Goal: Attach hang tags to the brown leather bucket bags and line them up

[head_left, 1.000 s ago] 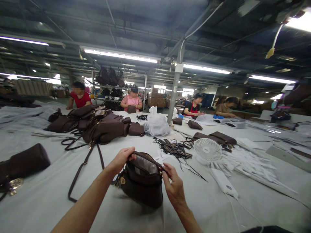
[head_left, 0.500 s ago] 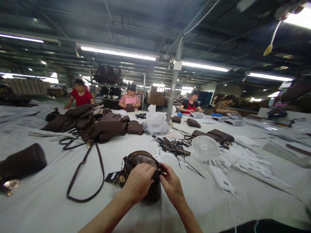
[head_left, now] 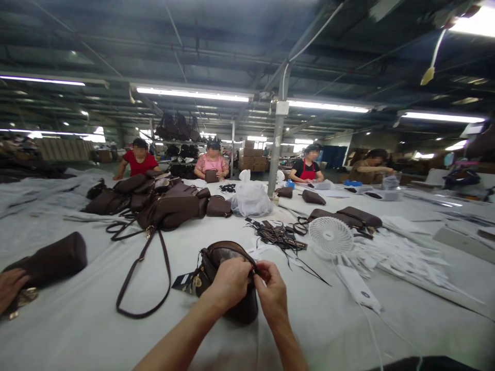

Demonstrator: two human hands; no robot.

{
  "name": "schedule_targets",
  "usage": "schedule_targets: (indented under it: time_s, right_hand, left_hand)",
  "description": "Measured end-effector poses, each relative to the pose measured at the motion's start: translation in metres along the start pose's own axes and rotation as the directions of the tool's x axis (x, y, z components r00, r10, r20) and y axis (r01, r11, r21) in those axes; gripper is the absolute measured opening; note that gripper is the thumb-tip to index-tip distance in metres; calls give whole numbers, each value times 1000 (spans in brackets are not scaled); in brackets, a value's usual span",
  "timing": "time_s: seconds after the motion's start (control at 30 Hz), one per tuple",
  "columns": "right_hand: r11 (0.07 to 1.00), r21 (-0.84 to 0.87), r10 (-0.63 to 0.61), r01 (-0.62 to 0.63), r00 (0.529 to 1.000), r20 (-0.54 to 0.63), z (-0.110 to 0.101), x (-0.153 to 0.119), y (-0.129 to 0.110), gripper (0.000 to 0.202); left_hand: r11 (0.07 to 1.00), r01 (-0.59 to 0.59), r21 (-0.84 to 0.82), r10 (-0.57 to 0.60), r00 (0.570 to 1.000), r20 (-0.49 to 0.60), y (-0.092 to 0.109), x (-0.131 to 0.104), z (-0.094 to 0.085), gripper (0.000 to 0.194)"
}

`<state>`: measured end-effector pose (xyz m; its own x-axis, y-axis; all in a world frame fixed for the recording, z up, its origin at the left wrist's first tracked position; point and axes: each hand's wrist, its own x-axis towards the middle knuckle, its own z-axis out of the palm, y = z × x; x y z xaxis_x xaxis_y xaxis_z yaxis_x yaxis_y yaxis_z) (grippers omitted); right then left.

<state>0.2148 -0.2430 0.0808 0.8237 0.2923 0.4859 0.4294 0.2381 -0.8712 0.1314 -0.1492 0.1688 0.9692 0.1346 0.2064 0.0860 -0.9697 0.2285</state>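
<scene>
A small dark brown handbag (head_left: pixel 209 257) stands upright on the white-covered table in front of me, its top open and a grey-brown lining showing. My left hand (head_left: pixel 231 281) reaches over the near side, its closed fingers gripping the bag's rim. At the right end of the opening, my right hand (head_left: pixel 270 286) pinches the edge near the zipper; the exact spot between the fingertips is hidden. Both hands nearly meet there. A black hang tag (head_left: pixel 182 281) and a gold round charm (head_left: pixel 198 282) hang at the bag's left side.
Several brown bags (head_left: pixel 170 203) are piled at back left, a strap (head_left: pixel 168 273) looping forward. Black tags (head_left: pixel 276 234), a white fan (head_left: pixel 331 236) and white paper strips (head_left: pixel 402 257) lie right. Another person's hand (head_left: pixel 13 286) touches a brown bag (head_left: pixel 58 257) at far left. Co-workers sit opposite.
Another person's hand has come in at the left edge onto the brown bag there. My hands have drawn slightly closer together at the bag's rim. The view has shifted slightly left.
</scene>
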Motion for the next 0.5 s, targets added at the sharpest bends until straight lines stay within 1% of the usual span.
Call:
schedule_targets:
  time_s: [0.1, 0.17, 0.23, 0.3, 0.37, 0.43, 0.5]
  right_hand:
    - [998, -57, -6, 5, 1000, -28, 3, -6, -4, 24]
    - [998, -69, 5, -5, 1000, -1, 3, -9, -8, 28]
    - [999, -30, 32, -31, 999, 44, 1, -10, -13, 29]
    - [996, 49, 70, -74, 995, 74, -3, -10, -17, 28]
    - [985, 124, 109, -119, 990, 88, -8, -10, -21, 28]
    - [978, 157, 119, -135, 987, 103, -13, -12, -25, 30]
    - [982, 146, 104, -121, 987, 120, -15, -16, -26, 32]
  left_hand:
    - [994, 103, 48, -103, 995, -10, 12, -4, 7, 26]
    - [982, 180, 60, -177, 983, -47, 19, -8, 14, 25]
    - [973, 224, 60, -216, 970, -114, 24, -11, 21, 25]
    - [972, 231, 52, -218, 958, -184, 25, -14, 26, 22]
    - [974, 223, 41, -208, 951, -227, 24, -18, 29, 20]
    - [977, 209, 38, -194, 952, -237, 23, -22, 30, 20]
    - [981, 191, 30, -179, 956, -232, 21, -28, 31, 21]
